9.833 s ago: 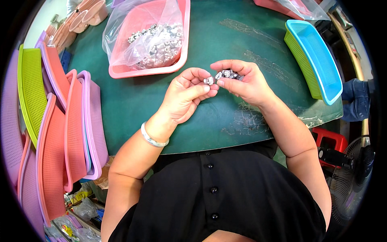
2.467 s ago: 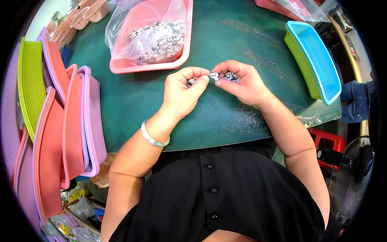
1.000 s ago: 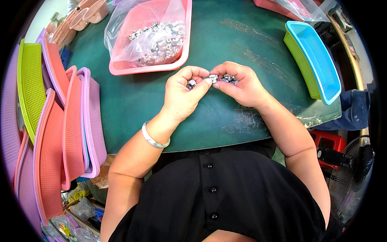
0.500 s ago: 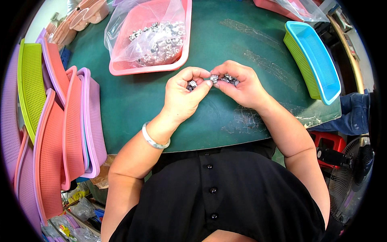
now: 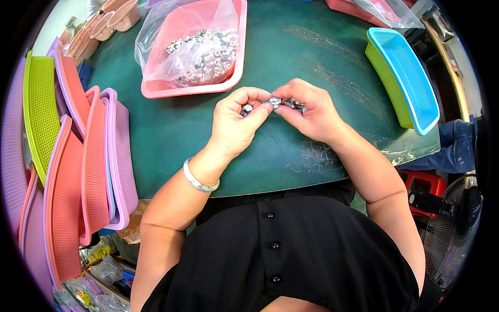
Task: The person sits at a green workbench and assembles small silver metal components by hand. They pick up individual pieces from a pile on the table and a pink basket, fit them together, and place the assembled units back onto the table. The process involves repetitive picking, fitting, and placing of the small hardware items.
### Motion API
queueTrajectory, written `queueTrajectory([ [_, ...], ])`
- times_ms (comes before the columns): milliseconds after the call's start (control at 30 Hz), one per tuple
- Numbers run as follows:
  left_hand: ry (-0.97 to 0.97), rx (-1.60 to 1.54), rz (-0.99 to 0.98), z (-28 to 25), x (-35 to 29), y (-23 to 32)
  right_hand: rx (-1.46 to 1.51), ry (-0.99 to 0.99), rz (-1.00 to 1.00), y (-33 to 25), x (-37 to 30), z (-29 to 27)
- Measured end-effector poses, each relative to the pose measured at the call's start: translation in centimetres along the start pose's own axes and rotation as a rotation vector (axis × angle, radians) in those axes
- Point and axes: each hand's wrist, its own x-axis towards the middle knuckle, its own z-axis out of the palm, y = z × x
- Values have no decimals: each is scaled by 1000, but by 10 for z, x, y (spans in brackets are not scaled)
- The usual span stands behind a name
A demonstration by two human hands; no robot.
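Note:
Between the fingertips of both hands is a small silvery ridged metal part (image 5: 275, 102), too small to name more exactly. My left hand (image 5: 240, 117) pinches it from one side, with another small metal piece (image 5: 247, 109) tucked in its curled fingers. From the other side my right hand (image 5: 311, 112) pinches the same part and keeps several more metal pieces (image 5: 294, 105) in its fingers. Both hands are above the green table, just in front of a pink basket (image 5: 150, 93). Inside that basket lies a clear plastic bag with many similar metal parts (image 5: 208, 62), some ring-shaped.
Nested purple, coral and lime baskets (image 5: 67, 182) stand along the left edge. A blue-and-green basket (image 5: 403, 78) sits at the right of the green table (image 5: 270, 161). Beyond the right edge are a black fan (image 5: 452, 208), a red stool (image 5: 423, 182) and a person's jeans-clad leg (image 5: 455, 151).
The small metal part between my fingertips has turned slightly. Both hands stay in nearly the same place, and the baskets have not moved.

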Motion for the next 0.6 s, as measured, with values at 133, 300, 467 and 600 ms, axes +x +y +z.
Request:
queueTrajectory([
  [133,2,-62,-37,-1,0,-2,-40,5,-7,-1,0,0],
  [300,4,-87,-42,0,1,-3,-65,6,-10,-3,0,0],
  [467,11,-84,-83,2,1,1,-81,15,-26,-4,0,0],
  [600,17,-98,-105,2,1,1,-81,8,-15,-4,-1,0],
])
